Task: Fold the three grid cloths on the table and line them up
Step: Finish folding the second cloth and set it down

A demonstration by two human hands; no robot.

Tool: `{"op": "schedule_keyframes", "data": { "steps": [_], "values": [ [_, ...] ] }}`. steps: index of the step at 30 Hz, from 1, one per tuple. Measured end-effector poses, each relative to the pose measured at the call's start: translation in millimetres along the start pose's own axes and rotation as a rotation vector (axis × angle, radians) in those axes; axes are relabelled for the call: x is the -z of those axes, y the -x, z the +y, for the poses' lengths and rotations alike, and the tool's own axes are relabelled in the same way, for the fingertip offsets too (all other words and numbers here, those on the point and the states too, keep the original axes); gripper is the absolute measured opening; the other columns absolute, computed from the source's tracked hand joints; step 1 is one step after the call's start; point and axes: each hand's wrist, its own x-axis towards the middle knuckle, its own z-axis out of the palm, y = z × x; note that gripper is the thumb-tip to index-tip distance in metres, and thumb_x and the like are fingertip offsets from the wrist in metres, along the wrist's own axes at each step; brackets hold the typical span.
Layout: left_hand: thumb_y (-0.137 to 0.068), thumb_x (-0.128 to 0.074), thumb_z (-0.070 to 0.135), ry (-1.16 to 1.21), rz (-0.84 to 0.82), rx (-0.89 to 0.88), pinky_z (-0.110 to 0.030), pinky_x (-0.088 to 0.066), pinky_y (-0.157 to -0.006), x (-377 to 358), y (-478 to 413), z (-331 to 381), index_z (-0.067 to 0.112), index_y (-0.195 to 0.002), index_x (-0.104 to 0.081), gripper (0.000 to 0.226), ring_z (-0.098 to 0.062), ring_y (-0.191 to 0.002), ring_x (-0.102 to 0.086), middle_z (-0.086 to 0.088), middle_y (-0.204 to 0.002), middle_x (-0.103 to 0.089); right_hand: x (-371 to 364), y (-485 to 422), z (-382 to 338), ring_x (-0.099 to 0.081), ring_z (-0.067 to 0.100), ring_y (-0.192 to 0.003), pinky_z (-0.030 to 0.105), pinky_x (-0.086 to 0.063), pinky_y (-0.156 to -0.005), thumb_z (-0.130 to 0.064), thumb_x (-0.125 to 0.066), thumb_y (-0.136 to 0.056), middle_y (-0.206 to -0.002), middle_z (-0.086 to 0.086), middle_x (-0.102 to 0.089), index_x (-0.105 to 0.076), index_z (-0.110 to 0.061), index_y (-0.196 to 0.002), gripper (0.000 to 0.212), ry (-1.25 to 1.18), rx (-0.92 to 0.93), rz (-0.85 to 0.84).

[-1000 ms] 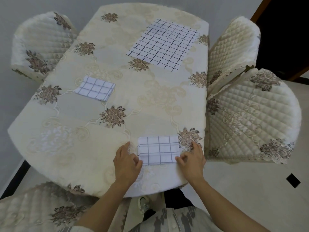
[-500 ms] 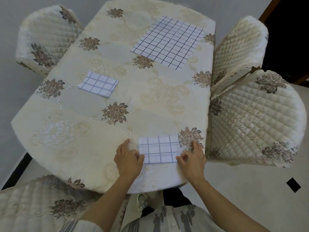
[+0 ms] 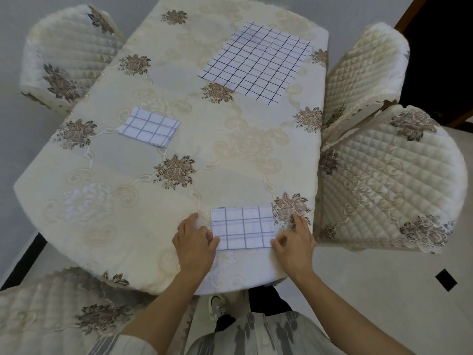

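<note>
Three white cloths with dark grid lines lie on the table (image 3: 230, 160). A folded cloth (image 3: 243, 228) rests near the front edge. My left hand (image 3: 195, 245) pinches its lower left corner and my right hand (image 3: 294, 243) pinches its lower right corner. A second folded cloth (image 3: 149, 126) lies at the middle left. A large unfolded cloth (image 3: 257, 62) is spread flat at the far right.
The table wears a cream floral tablecloth. Quilted cream chairs stand around it: one at far left (image 3: 64, 55), two at right (image 3: 363, 70) (image 3: 391, 180), one at near left (image 3: 64, 311). A dark doorway (image 3: 442, 47) is at upper right.
Both hands stay at the near folded cloth's lower corners, fingers closing onto its edges. The view has shifted slightly; the other two cloths have not moved.
</note>
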Motion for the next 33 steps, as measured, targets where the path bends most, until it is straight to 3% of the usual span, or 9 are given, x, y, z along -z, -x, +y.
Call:
{"op": "schedule_keyframes", "data": {
  "steps": [10, 13, 14, 17, 19, 22, 26, 30, 33],
  "values": [
    [-0.076, -0.077, 0.029, 0.020, -0.003, -0.062, -0.046, -0.031, -0.099, 1, -8, -1, 0.025, -0.067, -0.061, 0.018, -0.023, -0.133, -0.033, 0.002, -0.144, -0.044, 5, -3, -2, -0.002, 0.021, -0.149, 0.045, -0.007, -0.117, -0.030, -0.071, -0.082, -0.161, 0.006, -0.016, -0.059, -0.025, -0.068, 0.019, 0.074, 0.005, -0.047],
    [-0.074, -0.078, 0.027, 0.037, 0.023, -0.084, -0.047, -0.031, -0.099, 2, -8, 1, 0.026, -0.078, -0.062, 0.016, -0.024, -0.133, -0.034, 0.000, -0.144, -0.045, 9, -5, -5, -0.003, 0.023, -0.148, 0.045, -0.010, -0.117, -0.028, -0.072, -0.079, -0.160, 0.006, -0.016, -0.057, -0.027, -0.082, 0.015, 0.125, 0.037, -0.029],
    [-0.073, -0.080, 0.026, 0.034, 0.033, -0.082, -0.048, -0.032, -0.100, 3, -9, 2, 0.026, -0.092, -0.064, 0.025, -0.026, -0.133, -0.034, -0.002, -0.145, -0.043, 9, -7, -6, -0.002, 0.024, -0.148, 0.045, -0.011, -0.116, -0.025, -0.073, -0.077, -0.160, 0.007, -0.013, -0.056, -0.028, -0.094, 0.025, 0.153, 0.064, -0.017],
    [-0.070, -0.082, 0.026, -0.142, 0.003, -0.202, -0.051, -0.034, -0.103, 6, -15, 4, 0.031, -0.134, -0.051, 0.071, -0.032, -0.138, -0.029, -0.008, -0.154, -0.029, 7, -14, -13, 0.012, 0.027, -0.148, 0.049, -0.011, -0.118, -0.002, -0.068, -0.072, -0.161, 0.008, 0.008, -0.037, -0.033, -0.140, 0.081, 0.248, 0.247, -0.024],
    [-0.068, -0.080, 0.018, -0.295, -0.070, -0.397, -0.052, -0.035, -0.104, 6, -21, 8, 0.035, -0.132, -0.054, 0.072, -0.036, -0.141, -0.027, -0.010, -0.159, -0.022, 8, -20, -22, 0.023, 0.030, -0.145, 0.050, 0.000, -0.117, 0.009, -0.057, -0.072, -0.160, 0.010, 0.020, -0.023, -0.038, -0.150, 0.097, 0.320, 0.350, -0.119],
    [-0.067, -0.080, 0.016, -0.397, -0.113, -0.522, -0.056, -0.035, -0.105, 5, -27, 14, 0.034, -0.118, -0.063, 0.056, -0.037, -0.144, -0.024, -0.010, -0.161, -0.018, 6, -27, -34, 0.031, 0.033, -0.142, 0.051, 0.006, -0.118, -0.003, -0.056, -0.080, -0.157, 0.011, 0.028, -0.022, -0.037, -0.150, 0.085, 0.396, 0.407, -0.269],
    [-0.082, -0.068, 0.042, -0.459, -0.207, -0.547, -0.052, -0.014, -0.118, 4, -28, 29, 0.023, -0.135, -0.050, 0.059, -0.029, -0.150, -0.001, -0.006, -0.164, -0.002, -4, -31, -39, 0.024, 0.029, -0.145, 0.051, 0.000, -0.120, -0.033, -0.056, -0.089, -0.160, 0.014, 0.017, -0.015, -0.014, -0.153, 0.078, 0.483, 0.488, -0.302],
    [-0.092, -0.058, 0.030, -0.512, -0.297, -0.685, -0.041, -0.004, -0.120, -1, -30, 42, 0.009, -0.151, -0.027, 0.070, -0.023, -0.151, 0.000, -0.005, -0.164, -0.006, -13, -27, -45, 0.013, 0.021, -0.148, 0.037, 0.003, -0.121, -0.008, -0.044, -0.093, -0.162, 0.012, 0.007, 0.000, -0.002, -0.152, 0.074, 0.410, 0.596, -0.408],
    [-0.096, -0.052, 0.034, -0.529, -0.403, -0.671, -0.038, -0.003, -0.121, 0, -34, 38, 0.013, -0.155, -0.010, 0.076, -0.020, -0.150, 0.000, 0.000, -0.164, -0.003, -15, -30, -42, 0.008, 0.021, -0.149, 0.037, -0.002, -0.122, -0.016, -0.045, -0.096, -0.162, 0.008, 0.009, 0.003, -0.005, -0.153, 0.075, 0.384, 0.598, -0.429]
  ]
}}
